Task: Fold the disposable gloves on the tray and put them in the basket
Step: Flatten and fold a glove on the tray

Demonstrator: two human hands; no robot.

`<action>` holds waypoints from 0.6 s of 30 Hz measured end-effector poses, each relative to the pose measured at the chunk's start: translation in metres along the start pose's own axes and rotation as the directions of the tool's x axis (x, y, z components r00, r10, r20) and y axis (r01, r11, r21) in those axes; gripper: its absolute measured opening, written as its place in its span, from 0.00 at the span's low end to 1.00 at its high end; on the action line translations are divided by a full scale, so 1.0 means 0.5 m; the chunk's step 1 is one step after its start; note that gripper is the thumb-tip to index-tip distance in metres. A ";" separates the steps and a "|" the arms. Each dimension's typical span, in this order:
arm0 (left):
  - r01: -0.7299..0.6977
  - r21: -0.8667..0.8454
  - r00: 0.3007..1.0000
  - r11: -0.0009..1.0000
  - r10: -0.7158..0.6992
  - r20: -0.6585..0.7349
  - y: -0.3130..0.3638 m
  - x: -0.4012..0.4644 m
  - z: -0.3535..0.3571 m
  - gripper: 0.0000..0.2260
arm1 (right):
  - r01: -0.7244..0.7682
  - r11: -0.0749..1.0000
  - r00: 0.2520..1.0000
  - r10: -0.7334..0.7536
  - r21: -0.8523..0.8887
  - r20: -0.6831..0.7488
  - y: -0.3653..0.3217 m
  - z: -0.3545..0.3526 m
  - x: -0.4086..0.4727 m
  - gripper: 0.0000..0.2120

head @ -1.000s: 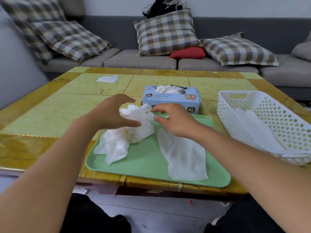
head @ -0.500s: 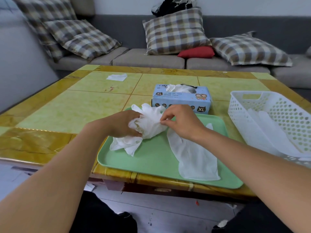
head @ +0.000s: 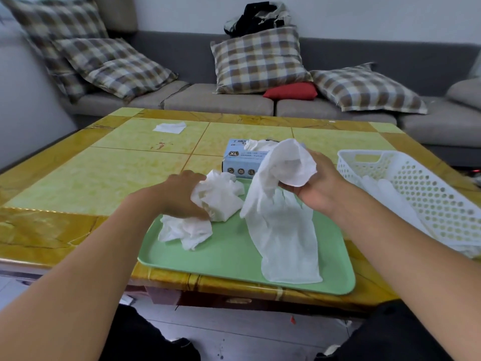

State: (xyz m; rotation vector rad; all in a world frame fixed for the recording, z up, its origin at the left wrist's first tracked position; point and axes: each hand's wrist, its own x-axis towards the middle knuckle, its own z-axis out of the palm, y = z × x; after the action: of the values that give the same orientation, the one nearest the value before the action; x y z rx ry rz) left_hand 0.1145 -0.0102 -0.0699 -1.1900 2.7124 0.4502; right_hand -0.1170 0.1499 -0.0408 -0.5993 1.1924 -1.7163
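Two hands work over the green tray [head: 229, 259], which sits at the near edge of the yellow tiled table [head: 104, 178]. The right hand [head: 320, 188], raised above the tray's 1 o'clock corner, pinches the cuff end of a lifted glove [head: 281, 173] between thumb and curled fingers; this glove drapes down toward 7 o'clock, its long axis slanting from the hand to the tray. Beneath it a flat glove [head: 289, 246] lies on the tray's right half, its long axis running from 12 to 6 o'clock, with the cuff toward the near rim; the finger end is partly hidden behind the lifted glove. The left hand [head: 182, 196] rests on the crumpled gloves [head: 205, 212] at the tray's 10 o'clock area, fingers curled down into the pile and gripping it. More of that pile spills toward 7 o'clock from under the hand.

The white basket [head: 416, 183] stands at 3 o'clock of the tray, holding gloves already laid inside. The blue glove box [head: 242, 160] stands just beyond the tray at 12 o'clock.

Half a second ago both hands met at the pile, the right pinching its top. Now the right hand has pulled one glove free and up, apart from the pile, while the left keeps the rest pinned.
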 end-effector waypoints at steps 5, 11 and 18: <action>-0.272 -0.349 0.962 0.897 0.248 -0.112 0.117 -0.082 -0.044 0.56 | -0.156 0.988 0.986 0.156 -0.014 0.052 -0.012 -0.017 -0.018 0.10; -0.496 -0.597 0.860 0.631 0.261 -0.439 0.265 -0.051 -0.006 0.20 | -0.208 0.966 0.976 0.216 -0.153 0.035 -0.015 -0.017 -0.040 0.10; -0.114 -0.986 0.991 0.121 -0.057 -0.122 0.292 -0.021 -0.023 0.14 | -0.254 0.875 0.954 0.296 -0.412 0.042 -0.025 -0.062 -0.057 0.08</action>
State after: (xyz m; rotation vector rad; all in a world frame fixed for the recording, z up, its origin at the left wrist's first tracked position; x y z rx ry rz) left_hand 0.0139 0.0871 -0.0251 -1.2865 2.2456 2.6268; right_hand -0.1339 0.1901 -0.0390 -0.7150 1.4923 -1.1900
